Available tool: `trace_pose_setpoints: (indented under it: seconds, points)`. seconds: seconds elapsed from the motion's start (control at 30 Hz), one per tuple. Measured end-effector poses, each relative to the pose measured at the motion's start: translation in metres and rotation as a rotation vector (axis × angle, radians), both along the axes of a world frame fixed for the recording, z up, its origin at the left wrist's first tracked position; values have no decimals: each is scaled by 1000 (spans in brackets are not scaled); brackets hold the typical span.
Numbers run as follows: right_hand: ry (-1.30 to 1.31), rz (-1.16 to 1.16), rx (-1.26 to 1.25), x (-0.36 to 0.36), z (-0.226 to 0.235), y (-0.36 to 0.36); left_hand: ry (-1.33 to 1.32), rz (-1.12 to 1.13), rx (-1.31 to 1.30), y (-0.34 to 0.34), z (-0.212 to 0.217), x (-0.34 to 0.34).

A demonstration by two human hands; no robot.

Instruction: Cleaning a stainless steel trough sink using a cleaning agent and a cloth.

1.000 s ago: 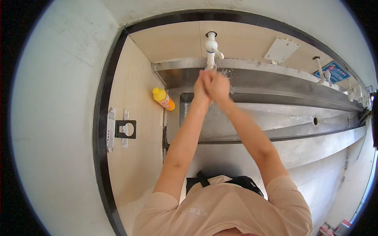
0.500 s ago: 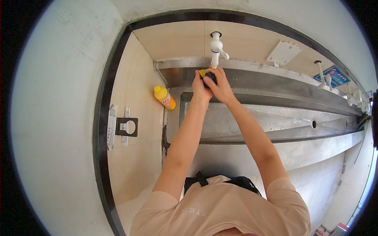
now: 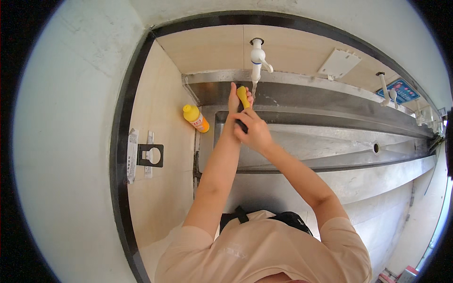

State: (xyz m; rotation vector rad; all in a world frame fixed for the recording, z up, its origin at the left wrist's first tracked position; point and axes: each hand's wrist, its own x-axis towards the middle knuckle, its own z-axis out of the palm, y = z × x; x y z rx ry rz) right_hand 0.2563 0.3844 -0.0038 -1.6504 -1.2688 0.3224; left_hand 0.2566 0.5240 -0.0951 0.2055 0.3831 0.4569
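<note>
Under the running white tap [image 3: 257,59], my left hand [image 3: 233,100] is closed around a yellow-and-black item [image 3: 242,95], its kind not clear. The yellow part shows between thumb and fingers, with black beside it. Just below, my right hand [image 3: 255,129] is bent over the left wrist, its fingers curled on a dark piece [image 3: 241,124]. I cannot tell whether that piece joins the yellow-and-black item. A thin stream of water [image 3: 254,88] falls close to my left fingers.
Left of my arms, a yellow-capped bottle [image 3: 195,118] stands at the end of the long steel trough sink [image 3: 302,141]. A black bracket [image 3: 151,155] juts from the left wall. Farther right are a white panel [image 3: 339,63] and a second tap [image 3: 385,89].
My right hand has moved from beside the left hand down to its wrist. The yellow part now shows more fully, and the water stream has come into sight.
</note>
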Motion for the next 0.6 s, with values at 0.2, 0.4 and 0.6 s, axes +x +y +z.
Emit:
trace_pose_setpoints:
  seconds: [0.2,0.4,0.6]
  points:
    - [-292,-491,-187,88,-30,33,439,100,-65,-71,71,37]
    - [-459,-289,152,9,-17,30,81,-97,114,-2,0,-3]
    - [-224,-560,-221,95,-17,45,190,61,-136,-65,56,40]
